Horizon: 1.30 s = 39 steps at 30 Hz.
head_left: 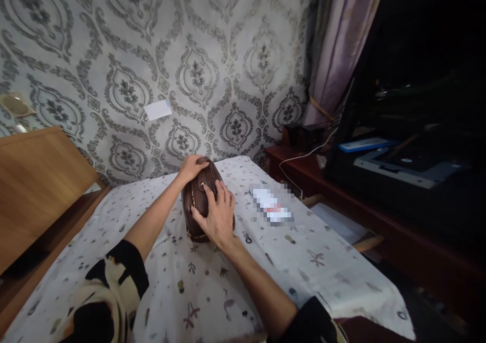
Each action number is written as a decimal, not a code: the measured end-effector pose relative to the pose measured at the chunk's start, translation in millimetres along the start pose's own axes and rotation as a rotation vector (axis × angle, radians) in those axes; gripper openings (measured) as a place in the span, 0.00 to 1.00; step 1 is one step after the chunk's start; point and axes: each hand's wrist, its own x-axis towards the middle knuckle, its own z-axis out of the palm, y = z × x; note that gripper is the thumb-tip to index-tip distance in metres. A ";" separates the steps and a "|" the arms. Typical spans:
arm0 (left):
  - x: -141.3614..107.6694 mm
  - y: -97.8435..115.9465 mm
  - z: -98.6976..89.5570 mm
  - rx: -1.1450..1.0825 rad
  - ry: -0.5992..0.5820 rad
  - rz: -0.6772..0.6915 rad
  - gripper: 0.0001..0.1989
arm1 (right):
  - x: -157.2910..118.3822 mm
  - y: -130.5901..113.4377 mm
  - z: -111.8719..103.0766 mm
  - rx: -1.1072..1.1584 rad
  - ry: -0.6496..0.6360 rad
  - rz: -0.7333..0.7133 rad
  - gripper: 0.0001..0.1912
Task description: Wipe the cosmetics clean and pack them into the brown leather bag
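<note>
A brown leather bag (198, 196) with gold-coloured zips stands on the cloth-covered table, its long side running away from me. My left hand (193, 169) is closed on its far end, the thumb over the top edge and the other fingers partly hidden. Across the bag's top and right side lies my right hand (218, 214), fingers spread apart. Its index fingertip is close to a small gold zip pull (203, 184), and its thumb rests on the near left part of the top. Whether the fingertip touches the pull, I cannot tell.
The table (159, 277) has a white patterned cloth. To the bag's right lies a blurred-out flat object (271, 204). A wooden panel (41, 181) stands at the left, patterned wallpaper behind. A dark red desk (299, 173) with a white cable (304, 155) and a large dark screen stand right.
</note>
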 end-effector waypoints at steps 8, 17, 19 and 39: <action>0.2 -0.4 7.0 -0.109 0.123 -0.047 0.08 | 0.5 0.2 -0.7 0.014 -0.022 0.002 0.32; -12.8 4.3 8.3 -0.257 0.097 -0.056 0.09 | 2.0 -0.2 -1.3 0.023 -0.012 0.001 0.31; -17.8 6.7 6.0 -0.270 0.080 -0.048 0.11 | 1.8 -0.4 -1.1 0.020 -0.012 0.000 0.31; -36.9 -35.7 -32.9 -0.039 0.094 -0.074 0.07 | 0.7 1.1 0.6 0.016 -0.016 -0.008 0.31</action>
